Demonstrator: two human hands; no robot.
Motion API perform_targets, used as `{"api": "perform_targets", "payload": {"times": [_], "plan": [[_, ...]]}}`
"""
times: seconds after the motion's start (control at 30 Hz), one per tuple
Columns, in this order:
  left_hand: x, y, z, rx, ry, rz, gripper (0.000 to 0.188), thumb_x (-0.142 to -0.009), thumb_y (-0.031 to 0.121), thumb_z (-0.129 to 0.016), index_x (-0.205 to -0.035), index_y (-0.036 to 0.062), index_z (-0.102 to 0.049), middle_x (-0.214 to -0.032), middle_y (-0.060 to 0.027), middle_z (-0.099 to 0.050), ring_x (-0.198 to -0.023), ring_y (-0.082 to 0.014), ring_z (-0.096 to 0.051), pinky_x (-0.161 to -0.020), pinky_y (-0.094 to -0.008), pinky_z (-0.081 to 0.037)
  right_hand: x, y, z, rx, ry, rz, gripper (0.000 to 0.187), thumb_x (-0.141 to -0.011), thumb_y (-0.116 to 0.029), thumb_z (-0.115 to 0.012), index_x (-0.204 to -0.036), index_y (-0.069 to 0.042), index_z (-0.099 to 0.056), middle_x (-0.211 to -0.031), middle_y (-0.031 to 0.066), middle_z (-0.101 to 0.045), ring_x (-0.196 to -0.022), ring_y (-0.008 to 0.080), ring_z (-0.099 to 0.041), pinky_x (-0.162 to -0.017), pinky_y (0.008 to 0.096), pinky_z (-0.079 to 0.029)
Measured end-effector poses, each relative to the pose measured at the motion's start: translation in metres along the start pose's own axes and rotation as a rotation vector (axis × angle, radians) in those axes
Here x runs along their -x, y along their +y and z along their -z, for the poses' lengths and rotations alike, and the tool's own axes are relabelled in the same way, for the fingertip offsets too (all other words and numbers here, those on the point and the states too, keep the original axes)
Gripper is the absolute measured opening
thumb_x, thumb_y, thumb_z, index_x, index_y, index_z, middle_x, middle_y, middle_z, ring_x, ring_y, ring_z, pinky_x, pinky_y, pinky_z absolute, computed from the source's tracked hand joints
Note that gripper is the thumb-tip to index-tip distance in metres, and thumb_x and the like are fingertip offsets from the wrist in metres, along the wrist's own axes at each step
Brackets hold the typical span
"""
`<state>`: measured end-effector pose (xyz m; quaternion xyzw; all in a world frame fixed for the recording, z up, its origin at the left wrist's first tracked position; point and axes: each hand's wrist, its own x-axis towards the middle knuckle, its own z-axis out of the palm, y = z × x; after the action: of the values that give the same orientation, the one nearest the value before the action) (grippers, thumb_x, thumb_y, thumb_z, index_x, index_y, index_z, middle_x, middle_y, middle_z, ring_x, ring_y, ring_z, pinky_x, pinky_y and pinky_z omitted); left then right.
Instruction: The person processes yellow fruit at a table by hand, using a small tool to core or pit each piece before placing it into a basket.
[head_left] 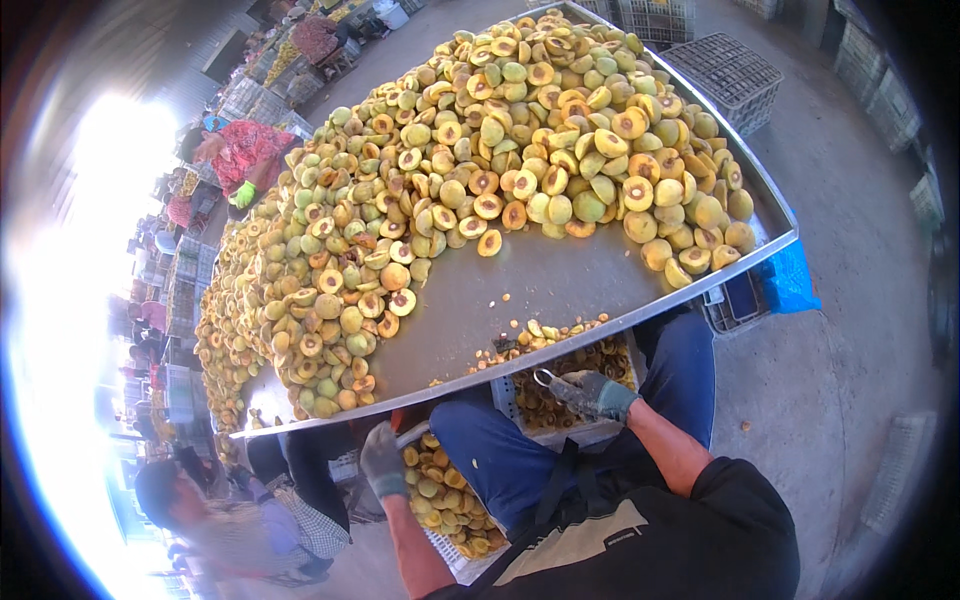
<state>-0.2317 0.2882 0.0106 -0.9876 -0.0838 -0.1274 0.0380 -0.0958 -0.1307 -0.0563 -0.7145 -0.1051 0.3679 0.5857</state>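
My right hand [597, 394], in a grey glove, is closed around a small tool with a metal loop [543, 377] at its tip. It is over a crate [506, 398] of brown pits and scraps between my knees. My left hand [382, 460], also gloved, is by the table's front edge, beside a white crate [447, 551] of fruit halves [445, 497]. Its fingers are bunched together, and what they hold, if anything, is hidden. On the metal table [520, 290] lies a large heap of halved yellow-green stone fruit [480, 180], many with brown hollows or pits showing.
The table's raised metal rim [690, 291] runs in front of me. Loose pits and scraps [545, 335] lie near it. A co-worker [250, 525] sits close on my left. A blue plastic bag [788, 278] hangs at the right corner, and a grey crate [728, 78] stands beyond.
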Motion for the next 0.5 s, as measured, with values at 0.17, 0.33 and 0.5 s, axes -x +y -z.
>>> {"api": "perform_targets", "payload": {"times": [0.17,0.33,0.5], "plan": [[-0.146,0.130,-0.023,0.646,0.001,0.166,0.034,-0.092,0.023,-0.058,-0.116,0.0004,-0.066,-0.111,-0.0196,-0.069,-0.105,-0.0303,-0.067,-0.092,-0.0376,-0.051,-0.006,0.028,0.004,0.197,0.112,0.148,0.038,-0.099,-0.038,-0.056,-0.099,-0.001,-0.066,-0.084,0.0196,-0.065,-0.072,0.0256,-0.057,-0.071,0.0390,-0.048],[-0.264,0.170,-0.140,0.560,-0.034,0.005,0.046,-0.091,0.042,-0.059,-0.111,0.0014,-0.067,-0.110,-0.0225,-0.068,-0.104,-0.0399,-0.064,-0.092,-0.0449,-0.049,-0.002,0.017,-0.002,0.036,0.041,0.189,0.029,-0.100,-0.030,-0.058,-0.099,-0.003,-0.067,-0.083,0.0162,-0.065,-0.071,0.0227,-0.058,-0.069,0.0370,-0.048],[-0.314,0.249,-0.152,0.295,-0.187,0.282,0.050,-0.081,0.051,-0.067,-0.111,0.0107,-0.069,-0.111,-0.0177,-0.068,-0.103,-0.0375,-0.064,-0.090,-0.0472,-0.049,-0.002,0.024,0.003,0.066,0.028,0.238,0.033,-0.100,-0.035,-0.057,-0.102,-0.003,-0.068,-0.080,0.0149,-0.064,-0.069,0.0194,-0.057,-0.068,0.0350,-0.049]]}}
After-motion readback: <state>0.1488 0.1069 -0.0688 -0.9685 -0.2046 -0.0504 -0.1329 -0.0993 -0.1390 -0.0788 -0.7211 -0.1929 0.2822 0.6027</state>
